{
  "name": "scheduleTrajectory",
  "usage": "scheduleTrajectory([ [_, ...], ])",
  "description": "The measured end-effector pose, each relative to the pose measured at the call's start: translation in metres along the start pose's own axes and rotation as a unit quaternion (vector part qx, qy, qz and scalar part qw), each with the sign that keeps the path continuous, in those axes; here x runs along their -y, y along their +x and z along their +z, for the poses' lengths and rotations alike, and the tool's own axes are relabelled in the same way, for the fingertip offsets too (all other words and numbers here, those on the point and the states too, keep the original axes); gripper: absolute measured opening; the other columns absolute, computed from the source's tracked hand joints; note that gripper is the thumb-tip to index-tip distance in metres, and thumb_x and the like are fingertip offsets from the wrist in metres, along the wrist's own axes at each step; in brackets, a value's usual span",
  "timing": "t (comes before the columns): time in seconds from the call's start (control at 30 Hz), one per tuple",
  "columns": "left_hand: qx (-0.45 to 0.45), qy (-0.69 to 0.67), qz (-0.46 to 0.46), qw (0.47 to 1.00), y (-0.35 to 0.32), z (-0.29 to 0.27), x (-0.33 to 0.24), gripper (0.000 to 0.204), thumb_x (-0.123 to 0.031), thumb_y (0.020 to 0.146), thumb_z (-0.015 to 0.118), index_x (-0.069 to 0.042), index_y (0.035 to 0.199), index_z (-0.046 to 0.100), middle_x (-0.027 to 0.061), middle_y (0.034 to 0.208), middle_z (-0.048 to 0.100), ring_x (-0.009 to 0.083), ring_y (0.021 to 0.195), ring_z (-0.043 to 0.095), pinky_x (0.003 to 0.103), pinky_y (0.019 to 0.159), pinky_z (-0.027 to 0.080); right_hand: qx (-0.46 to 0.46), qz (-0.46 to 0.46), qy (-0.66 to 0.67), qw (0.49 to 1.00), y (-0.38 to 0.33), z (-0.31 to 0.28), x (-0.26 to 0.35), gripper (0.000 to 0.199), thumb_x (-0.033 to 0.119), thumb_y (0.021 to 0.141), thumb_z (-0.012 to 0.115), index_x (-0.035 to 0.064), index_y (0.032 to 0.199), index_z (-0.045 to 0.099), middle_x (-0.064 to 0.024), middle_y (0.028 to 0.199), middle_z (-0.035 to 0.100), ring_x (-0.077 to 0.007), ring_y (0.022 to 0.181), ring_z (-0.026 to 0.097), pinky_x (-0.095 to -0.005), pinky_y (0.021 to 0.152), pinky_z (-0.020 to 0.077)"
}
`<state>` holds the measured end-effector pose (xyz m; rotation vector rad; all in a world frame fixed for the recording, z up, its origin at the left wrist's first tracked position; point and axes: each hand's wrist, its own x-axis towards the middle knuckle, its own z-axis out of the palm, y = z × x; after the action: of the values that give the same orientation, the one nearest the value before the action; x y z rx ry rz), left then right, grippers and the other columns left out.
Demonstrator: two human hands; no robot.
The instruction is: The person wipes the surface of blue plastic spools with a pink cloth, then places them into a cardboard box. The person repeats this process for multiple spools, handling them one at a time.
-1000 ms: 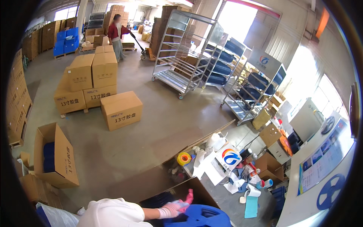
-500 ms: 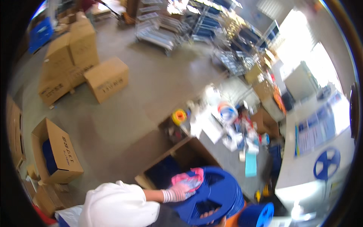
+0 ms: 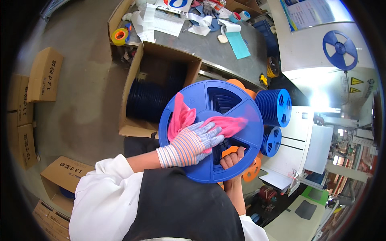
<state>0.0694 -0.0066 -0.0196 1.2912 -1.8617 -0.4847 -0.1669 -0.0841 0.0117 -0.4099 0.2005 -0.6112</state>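
While reel (image 3: 243, 134) faces camera, axis end-on

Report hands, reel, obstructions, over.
Gloved left hand flat on pink cloth, against blue reel. Bare right hand gripping reel through opening. Open carton beyond reel.

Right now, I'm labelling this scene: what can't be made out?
Head view throughout:
Left hand: palm hidden, turned toward the pink cloth.
Blue reel: hub mostly covered by that cloth and hand.
Right hand: partly hidden behind the reel.
Poster: top cut off by the upper edge.
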Motion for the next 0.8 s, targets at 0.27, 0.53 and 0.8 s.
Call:
scheduleTrajectory([
  [0.27, 0.045, -0.063, -0.225, 0.971, 0.036, 0.0, 0.009, 0.045, -0.017, 0.091, 0.056, -0.006, 0.134, 0.055, 0.0222, 0.135, 0.055, 0.0377, 0.131, 0.047, 0.044, 0.112, 0.033, -0.018, -0.014, -0.003, 1.0, -0.021, -0.013, 0.005, 0.051, 0.059, 0.083, 0.068, 0.0136, 0.086, 0.045, 0.0021, 0.058, 0.035, -0.0144, 0.052, 0.033, -0.0324, 0.055, 0.0295],
  [0.53, 0.006, -0.016, -0.277, 0.961, 0.021, 0.018, 0.035, 0.048, -0.008, 0.092, 0.055, -0.004, 0.139, 0.05, 0.0196, 0.133, 0.057, 0.0343, 0.125, 0.054, 0.037, 0.107, 0.041, -0.026, -0.011, -0.038, 0.999, -0.029, -0.012, 0.01, 0.051, 0.06, 0.083, 0.068, 0.0138, 0.086, 0.045, 0.0018, 0.059, 0.038, -0.0148, 0.052, 0.036, -0.0324, 0.054, 0.0304],
  [0.8, -0.002, -0.165, -0.116, 0.979, -0.024, 0.042, 0.019, 0.05, -0.006, 0.088, 0.058, -0.008, 0.138, 0.052, 0.0173, 0.135, 0.055, 0.0291, 0.127, 0.052, 0.035, 0.103, 0.043, -0.028, -0.01, -0.005, 1.0, -0.035, -0.017, 0.012, 0.05, 0.058, 0.083, 0.068, 0.0137, 0.081, 0.046, 0.0028, 0.058, 0.035, -0.0139, 0.051, 0.033, -0.0319, 0.053, 0.0283],
])
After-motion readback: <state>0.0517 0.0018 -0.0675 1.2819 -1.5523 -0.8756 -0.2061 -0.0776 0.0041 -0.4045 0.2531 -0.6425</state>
